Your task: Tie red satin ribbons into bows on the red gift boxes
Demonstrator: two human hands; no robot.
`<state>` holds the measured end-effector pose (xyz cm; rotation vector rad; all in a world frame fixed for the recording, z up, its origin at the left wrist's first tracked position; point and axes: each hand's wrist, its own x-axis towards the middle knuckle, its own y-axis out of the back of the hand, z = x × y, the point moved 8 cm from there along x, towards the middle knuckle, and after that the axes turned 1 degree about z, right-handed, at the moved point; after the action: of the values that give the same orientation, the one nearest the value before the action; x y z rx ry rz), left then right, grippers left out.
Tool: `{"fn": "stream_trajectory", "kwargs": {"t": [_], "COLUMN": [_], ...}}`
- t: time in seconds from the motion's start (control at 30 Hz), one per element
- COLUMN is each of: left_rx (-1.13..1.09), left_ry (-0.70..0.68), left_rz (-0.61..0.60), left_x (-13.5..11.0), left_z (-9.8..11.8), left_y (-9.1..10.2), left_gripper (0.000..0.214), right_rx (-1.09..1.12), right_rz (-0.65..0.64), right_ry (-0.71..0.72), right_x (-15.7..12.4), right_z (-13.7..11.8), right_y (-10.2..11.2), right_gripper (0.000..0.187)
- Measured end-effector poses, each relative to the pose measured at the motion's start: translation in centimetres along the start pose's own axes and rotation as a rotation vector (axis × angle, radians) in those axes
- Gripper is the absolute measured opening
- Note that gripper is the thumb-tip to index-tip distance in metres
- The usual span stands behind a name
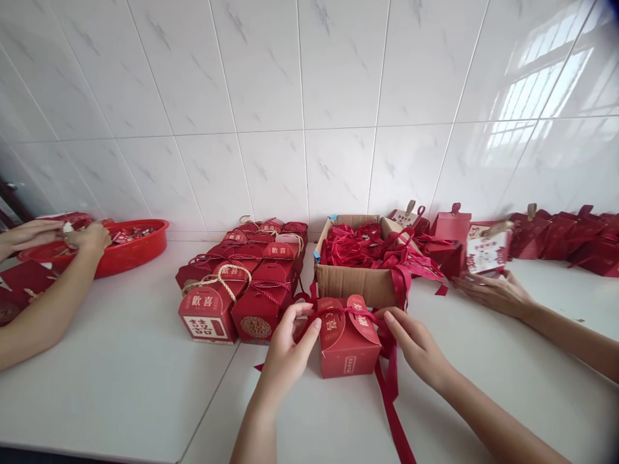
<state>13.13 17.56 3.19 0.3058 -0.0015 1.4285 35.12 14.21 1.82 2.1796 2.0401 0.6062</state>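
A red gift box (351, 351) with rounded top flaps stands upright on the table in front of me. Across its top runs a dark red ribbon (393, 393), whose long tail hangs over the right side and along the table. At the box's left, my left hand (296, 335) pinches the ribbon between thumb and fingers. My right hand (411, 338) has its fingers closed on the ribbon at the right upper edge. Just behind the box sits a cardboard carton (355, 283) heaped with loose red ribbons (360, 245).
Rows of tied red gift boxes (242, 277) stand left of centre. A red plastic basin (140, 248) of small wrapped items is farther left, by a co-worker's hands (87, 237). At right, another person's hand (498, 290) touches a box among more red boxes (546, 235).
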Motion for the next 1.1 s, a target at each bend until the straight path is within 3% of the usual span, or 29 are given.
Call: {"fn": "stream_trajectory", "kwargs": {"t": [0.2, 0.4, 0.77, 1.1], "left_rx": [-0.057, -0.057, 0.002, 0.043], "left_ry": [0.102, 0.160, 0.103, 0.090], "left_rz": [-0.032, -0.041, -0.042, -0.053], "left_x": [0.0, -0.2, -0.1, -0.3], "left_z": [-0.2, -0.4, 0.1, 0.3], "left_y": [-0.3, -0.3, -0.3, -0.7], "left_gripper": [0.037, 0.036, 0.027, 0.026], "right_rx": [0.118, 0.164, -0.068, -0.172], "right_rz": [0.047, 0.055, 0.131, 0.143], "right_ry": [-0.164, -0.186, -0.037, -0.017], "right_x": [0.1, 0.1, 0.5, 0.7], "right_z": [1.1, 1.5, 1.2, 1.9], "right_y": [-0.2, -0.2, 0.6, 0.8], "right_gripper": [0.054, 0.052, 0.051, 0.052]}}
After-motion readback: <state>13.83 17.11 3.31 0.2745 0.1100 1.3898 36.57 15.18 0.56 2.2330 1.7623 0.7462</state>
